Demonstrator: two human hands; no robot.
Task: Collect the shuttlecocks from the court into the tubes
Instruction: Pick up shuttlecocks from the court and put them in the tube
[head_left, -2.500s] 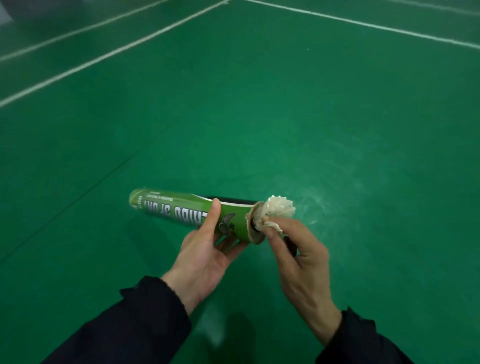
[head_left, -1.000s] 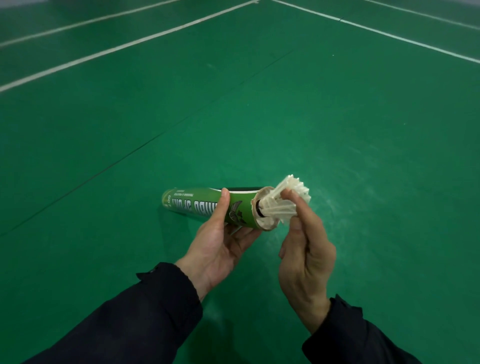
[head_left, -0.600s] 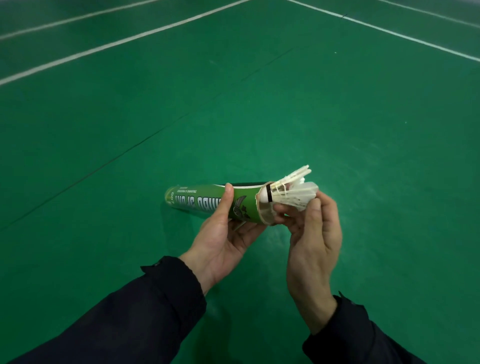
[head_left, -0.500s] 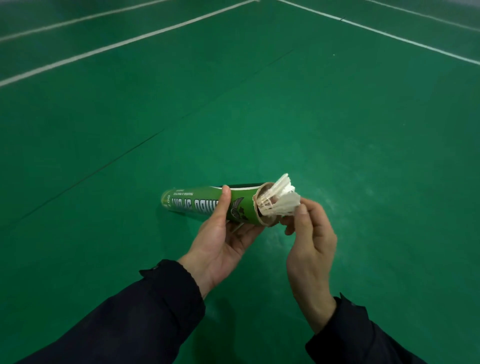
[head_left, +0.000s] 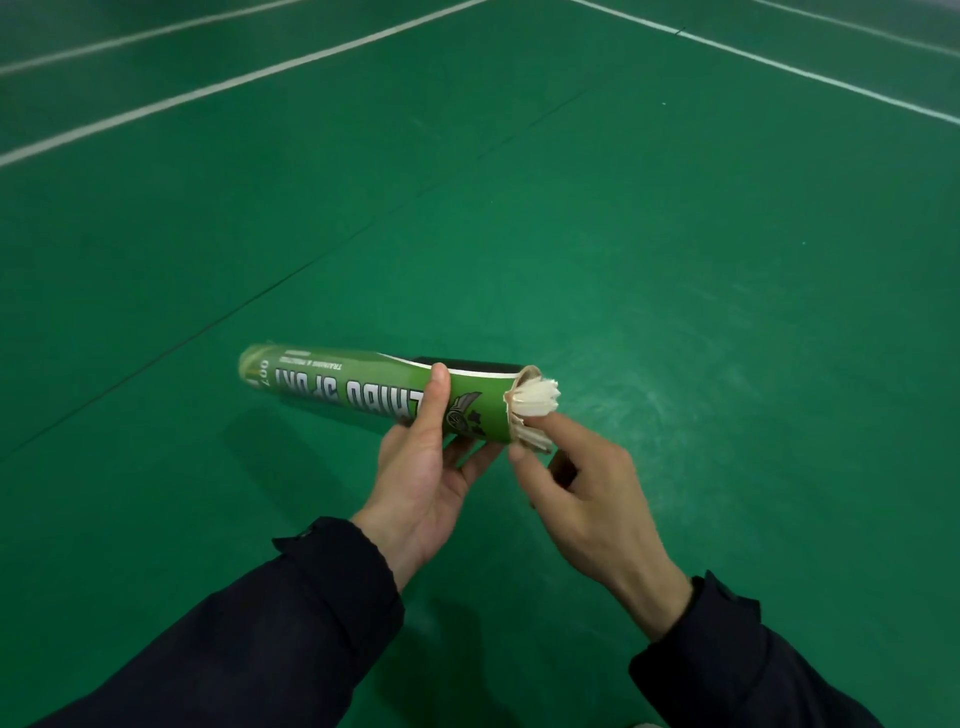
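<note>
Green tube (head_left: 374, 392) lies level in the left hand (head_left: 421, 483), thumb on top; right hand (head_left: 582, 499) at four o'clock, fingertips pinching the shuttlecock (head_left: 537, 402) into its mouth.

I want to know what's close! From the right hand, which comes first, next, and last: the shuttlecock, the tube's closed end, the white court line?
1. shuttlecock, touching the right hand at the fingertips.
2. closed end, leftward.
3. white court line, far up the court.
</note>
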